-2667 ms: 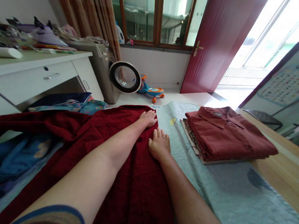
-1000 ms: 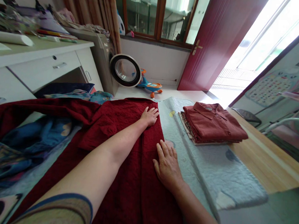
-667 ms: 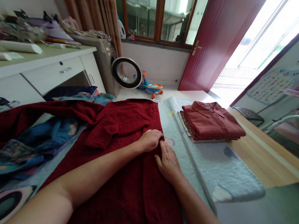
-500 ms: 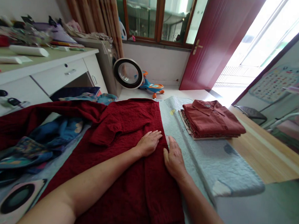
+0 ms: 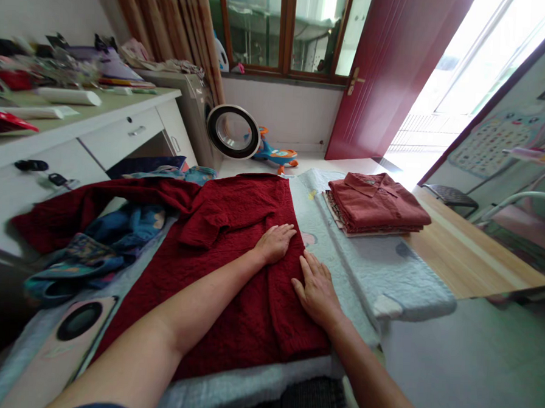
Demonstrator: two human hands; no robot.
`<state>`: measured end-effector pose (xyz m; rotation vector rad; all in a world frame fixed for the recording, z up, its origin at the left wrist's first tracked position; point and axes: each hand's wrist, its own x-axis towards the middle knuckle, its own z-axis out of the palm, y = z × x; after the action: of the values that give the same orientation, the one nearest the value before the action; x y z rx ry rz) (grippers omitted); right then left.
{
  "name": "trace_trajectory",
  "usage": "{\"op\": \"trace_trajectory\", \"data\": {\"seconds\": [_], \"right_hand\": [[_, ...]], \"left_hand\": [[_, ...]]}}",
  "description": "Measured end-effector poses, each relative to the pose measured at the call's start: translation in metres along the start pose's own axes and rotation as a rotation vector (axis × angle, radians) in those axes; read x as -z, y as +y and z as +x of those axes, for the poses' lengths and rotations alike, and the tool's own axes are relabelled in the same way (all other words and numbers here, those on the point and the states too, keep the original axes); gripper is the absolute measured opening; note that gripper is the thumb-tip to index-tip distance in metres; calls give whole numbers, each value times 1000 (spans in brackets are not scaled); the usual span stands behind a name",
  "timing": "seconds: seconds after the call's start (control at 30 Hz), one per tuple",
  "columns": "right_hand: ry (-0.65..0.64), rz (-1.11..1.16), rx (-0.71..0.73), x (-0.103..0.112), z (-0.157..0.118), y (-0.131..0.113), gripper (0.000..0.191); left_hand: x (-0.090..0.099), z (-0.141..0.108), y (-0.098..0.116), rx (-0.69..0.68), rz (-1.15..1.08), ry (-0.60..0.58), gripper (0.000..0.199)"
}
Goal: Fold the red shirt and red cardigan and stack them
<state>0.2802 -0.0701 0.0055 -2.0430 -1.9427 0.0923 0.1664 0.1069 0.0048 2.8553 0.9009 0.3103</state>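
A dark red long-sleeved garment [image 5: 223,274] lies spread on the light blue quilted cover [image 5: 346,272], one sleeve stretched off to the left. Its right side is folded inward along a straight edge. My left hand [image 5: 276,243] rests flat on the folded part near its upper right, fingers extended and pointing right. Lower down, my right hand [image 5: 316,288] lies on the right edge of the same garment with its fingers stretched out. Neither hand grips anything. Beyond my right hand sits a stack of folded clothes, a brick-red collared shirt [image 5: 380,200] on top.
Blue patterned clothing [image 5: 115,244] is heaped on the left, close to a pink device with a round black part [image 5: 80,322]. A white desk [image 5: 121,129] stands behind it. Farther back are a washing machine's open round door [image 5: 234,132] and a red door [image 5: 389,76].
My right hand has slid slightly down along the garment's edge, while my left hand stays on the cloth. The view has shifted, showing more of the near edge of the cover.
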Motion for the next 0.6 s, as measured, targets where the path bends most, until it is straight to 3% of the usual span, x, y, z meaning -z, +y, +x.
{"op": "trace_trajectory", "data": {"seconds": [0.13, 0.23, 0.4, 0.6], "right_hand": [[120, 75, 14, 3, -3, 0, 42], [123, 87, 11, 4, -2, -1, 40], [-33, 23, 3, 4, -12, -2, 53], [-166, -45, -19, 11, -46, -9, 65]], "left_hand": [[10, -13, 17, -71, -15, 115, 38], [8, -25, 29, -173, -78, 64, 36], [-6, -37, 33, -157, -90, 10, 42], [-7, -37, 33, -149, -61, 10, 43]]}}
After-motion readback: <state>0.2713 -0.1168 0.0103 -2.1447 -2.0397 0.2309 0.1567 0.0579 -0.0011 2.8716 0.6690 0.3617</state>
